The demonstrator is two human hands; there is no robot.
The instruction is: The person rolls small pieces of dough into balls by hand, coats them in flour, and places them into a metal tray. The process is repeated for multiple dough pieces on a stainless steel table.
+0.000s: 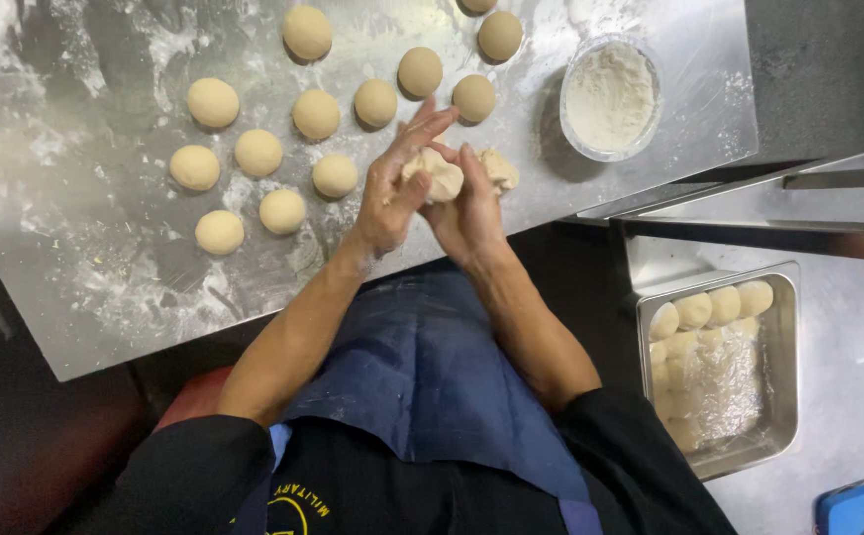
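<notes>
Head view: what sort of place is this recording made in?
Most likely a commercial kitchen or bakery prep area. A floured steel worktable carries rows of dough balls, a bowl of flour stands beside them, and a steel tray holds more portions. Both hands work a dough piece.

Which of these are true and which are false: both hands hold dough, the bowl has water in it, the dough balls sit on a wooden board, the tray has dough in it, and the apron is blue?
1. Both hands hold dough. True: the left hand and right hand press a piece of dough between them.
2. The bowl has water in it. False: it holds white flour.
3. The dough balls sit on a wooden board. False: they sit on a floured metal table.
4. The tray has dough in it. True: pieces lie in it, partly under plastic film.
5. The apron is blue. True.
</notes>
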